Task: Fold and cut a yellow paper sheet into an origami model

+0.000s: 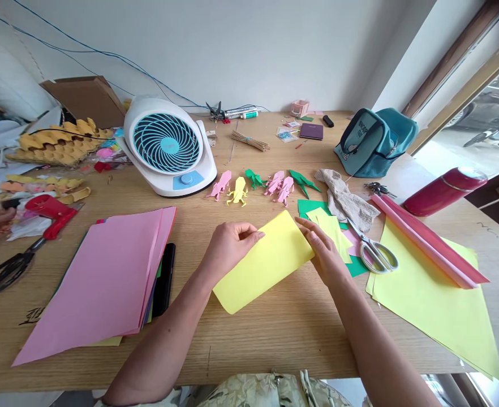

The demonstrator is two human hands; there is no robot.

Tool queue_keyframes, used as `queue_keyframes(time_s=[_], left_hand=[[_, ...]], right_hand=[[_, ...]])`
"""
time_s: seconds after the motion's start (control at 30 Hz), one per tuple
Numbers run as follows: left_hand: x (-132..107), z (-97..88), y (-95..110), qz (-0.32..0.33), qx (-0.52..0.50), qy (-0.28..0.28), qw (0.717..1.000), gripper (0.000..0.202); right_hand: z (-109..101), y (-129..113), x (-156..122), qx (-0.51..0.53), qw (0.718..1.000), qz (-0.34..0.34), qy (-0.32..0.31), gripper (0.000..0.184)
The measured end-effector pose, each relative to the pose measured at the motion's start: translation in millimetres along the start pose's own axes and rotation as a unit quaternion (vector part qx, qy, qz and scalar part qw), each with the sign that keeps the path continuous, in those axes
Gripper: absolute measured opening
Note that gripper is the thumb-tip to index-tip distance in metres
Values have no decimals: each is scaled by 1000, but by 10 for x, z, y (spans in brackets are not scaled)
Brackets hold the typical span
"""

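While the left hand [236, 247] pinches the upper edge of a yellow paper [264, 263] between thumb and fingers, the right hand [322, 251] grasps its right end, the paper slanting between them above the worktop [275, 339]. Just beyond are small folded figures [237, 191] in pink, yellow and green; rightward, scissors [365, 243] and paper scraps [332, 233]; leftward, a pink-topped paper stack [100, 277].

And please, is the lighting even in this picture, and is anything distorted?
In the head view, the ground outdoors is bright, nearly washed out; the held yellow sheet looks clear; the red bottle at right appears stretched; the top-right corner goes dark.
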State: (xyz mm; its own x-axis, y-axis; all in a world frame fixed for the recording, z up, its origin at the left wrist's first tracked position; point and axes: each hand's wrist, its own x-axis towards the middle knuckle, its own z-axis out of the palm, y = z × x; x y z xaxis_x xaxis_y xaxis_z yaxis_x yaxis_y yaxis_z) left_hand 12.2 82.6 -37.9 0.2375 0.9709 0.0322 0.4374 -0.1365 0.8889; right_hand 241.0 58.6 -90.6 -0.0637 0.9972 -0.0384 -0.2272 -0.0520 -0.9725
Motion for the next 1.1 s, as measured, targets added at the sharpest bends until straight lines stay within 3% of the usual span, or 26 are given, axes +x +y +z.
queue_keyframes(time_s=[0.17, 0.27, 0.47, 0.63, 0.73, 0.9, 1.1], left_hand=[[114, 14, -197, -47, -181, 43, 981, 30], [169, 41, -293, -82, -331, 124, 932, 28], [290, 147, -463, -122, -442, 238, 856, 28], [378, 153, -519, -149, -522, 318, 777, 25], [409, 185, -469, -151, -558, 335, 744, 22], [366, 382, -299, -135, -587, 326, 728, 26], [281, 625, -193, -103, -564, 299, 763, 48]], right_hand=[[-17, 74, 45, 120, 992, 16, 35, 56], [58, 133, 32, 143, 989, 25, 1, 58], [338, 317, -118, 134, 984, 95, -65, 67], [478, 466, -188, 210, 965, 128, -88, 50], [573, 519, -215, 271, 951, 125, -82, 39], [711, 533, -272, 272, 946, 169, -57, 30], [751, 513, -263, 253, 952, 171, 16, 36]])
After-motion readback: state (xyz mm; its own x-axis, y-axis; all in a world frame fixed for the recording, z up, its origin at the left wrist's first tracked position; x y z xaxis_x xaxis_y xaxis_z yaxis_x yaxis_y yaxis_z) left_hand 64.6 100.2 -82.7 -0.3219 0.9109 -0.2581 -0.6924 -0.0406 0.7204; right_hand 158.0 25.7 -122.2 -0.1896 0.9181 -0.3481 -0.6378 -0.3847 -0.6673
